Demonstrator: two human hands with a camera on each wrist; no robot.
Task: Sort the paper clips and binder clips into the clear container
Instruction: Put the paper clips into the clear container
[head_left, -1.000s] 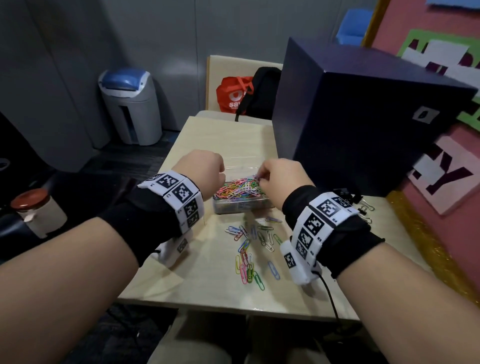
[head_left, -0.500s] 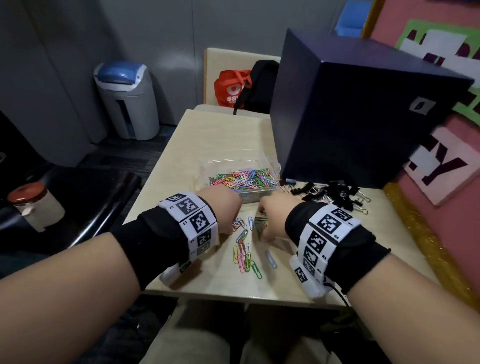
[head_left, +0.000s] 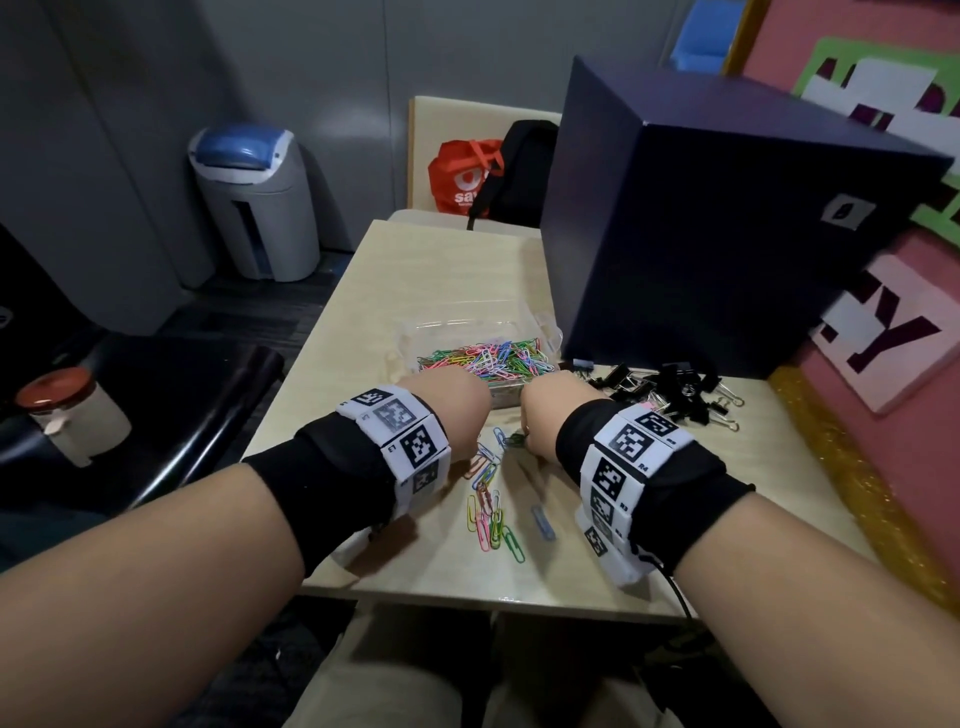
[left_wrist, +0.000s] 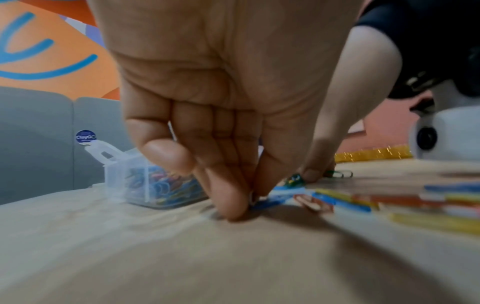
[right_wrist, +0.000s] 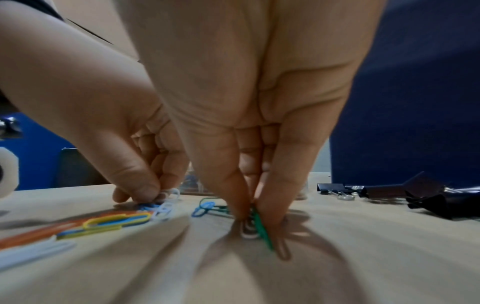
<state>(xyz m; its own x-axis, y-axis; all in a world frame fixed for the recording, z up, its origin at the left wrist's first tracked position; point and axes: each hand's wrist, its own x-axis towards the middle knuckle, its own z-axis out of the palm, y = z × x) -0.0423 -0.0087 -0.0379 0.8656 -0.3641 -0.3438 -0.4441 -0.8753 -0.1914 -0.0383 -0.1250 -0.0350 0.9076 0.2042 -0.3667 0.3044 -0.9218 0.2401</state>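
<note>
A clear container (head_left: 415, 332) (left_wrist: 124, 174) on the table holds a heap of coloured paper clips (head_left: 488, 358). Loose coloured paper clips (head_left: 491, 512) (right_wrist: 103, 223) lie on the table in front of it. My left hand (head_left: 457, 415) (left_wrist: 241, 203) pinches blue and white clips against the tabletop just before the container. Close beside it, my right hand (head_left: 540, 421) (right_wrist: 255, 224) pinches green and white clips (right_wrist: 257, 228) on the table. Black binder clips (head_left: 670, 387) (right_wrist: 420, 197) lie in a heap to the right.
A large dark blue box (head_left: 727, 234) stands at the back right of the table, right behind the binder clips. A red bag (head_left: 462, 179) and black backpack (head_left: 519, 166) sit on a chair beyond. A grey bin (head_left: 260, 202) stands on the floor at left.
Both hands have come back from above the container to the loose clips on the table in front of it and now pinch clips there.
</note>
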